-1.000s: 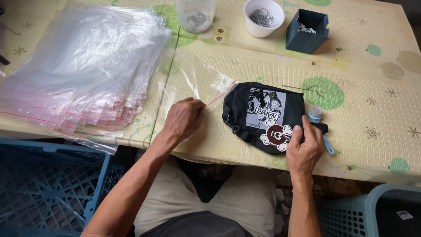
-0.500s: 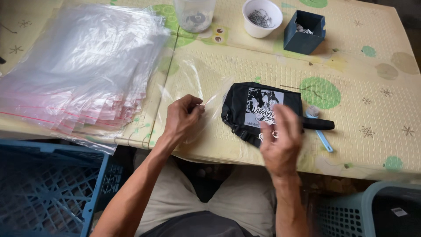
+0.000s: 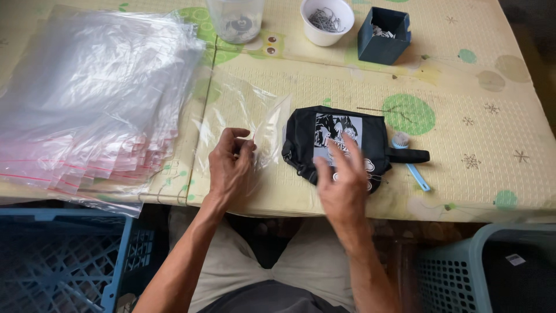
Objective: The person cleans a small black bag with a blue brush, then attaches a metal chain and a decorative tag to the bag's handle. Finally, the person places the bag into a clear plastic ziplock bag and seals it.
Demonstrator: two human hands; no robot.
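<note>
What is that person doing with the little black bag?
A person sits at a table. Their left hand pinches the edge of a clear plastic bag lying flat. Their right hand rests open on a small black pouch with a picture on it. A pile of clear bags lies to the left, and a white cup and dark box stand farther back.

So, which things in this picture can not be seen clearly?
- Head view: the right hand covers part of the black pouch print.
- Small metal parts in the white cup: too small to identify.
- Clear container: top cut off by the edge.
- Blue brush: partly behind the pouch.
</note>
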